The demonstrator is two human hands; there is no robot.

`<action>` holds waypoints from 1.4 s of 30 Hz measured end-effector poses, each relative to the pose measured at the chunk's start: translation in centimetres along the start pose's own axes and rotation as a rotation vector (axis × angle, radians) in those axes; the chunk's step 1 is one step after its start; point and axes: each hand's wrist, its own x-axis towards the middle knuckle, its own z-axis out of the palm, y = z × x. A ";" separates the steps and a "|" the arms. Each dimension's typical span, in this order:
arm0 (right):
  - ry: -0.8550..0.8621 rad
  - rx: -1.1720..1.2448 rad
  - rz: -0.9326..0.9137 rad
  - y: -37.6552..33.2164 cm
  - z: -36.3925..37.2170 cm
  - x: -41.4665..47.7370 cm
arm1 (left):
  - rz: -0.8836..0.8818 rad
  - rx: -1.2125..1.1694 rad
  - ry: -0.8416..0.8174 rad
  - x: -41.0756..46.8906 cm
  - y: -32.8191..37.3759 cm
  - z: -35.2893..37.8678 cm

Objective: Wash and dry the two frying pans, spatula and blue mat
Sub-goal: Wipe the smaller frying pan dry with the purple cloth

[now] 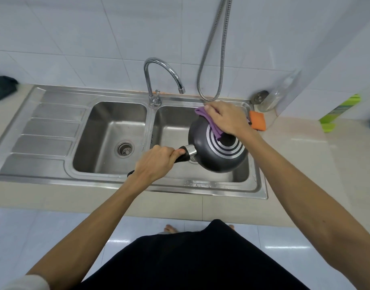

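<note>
While my left hand [156, 162] is wrapped tight round the black handle [182, 157], I see the frying pan [217, 160] held upside down and tilted over the right basin [171, 126] of the sink, its ringed base facing up. My right hand [226, 119] lies on the far side of that base, fingers bent over a purple cloth [213, 123], pressing it to the pan. An orange sponge [257, 120] sits at the sink's far right corner.
</note>
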 end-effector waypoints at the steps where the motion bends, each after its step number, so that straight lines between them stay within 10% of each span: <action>1: 0.013 -0.006 -0.008 0.6 0.1 -0.4 | -0.009 -0.032 -0.003 0.1 0.0 0.1; 13: 0.256 0.695 0.114 4.8 2.0 -6.8 | -0.247 -0.581 -0.199 1.2 -0.8 -0.6; 18: 0.492 0.364 -0.069 2.6 4.2 -9.9 | -0.350 -0.705 -0.411 1.8 -0.8 -1.5; 24: 0.275 -0.139 -0.367 -0.3 5.5 -11.9 | -0.437 -0.752 -0.483 3.1 0.0 -1.3; 42: 0.347 -0.301 -0.538 2.6 1.6 -7.1 | -0.272 -0.572 -0.589 2.9 0.4 -2.1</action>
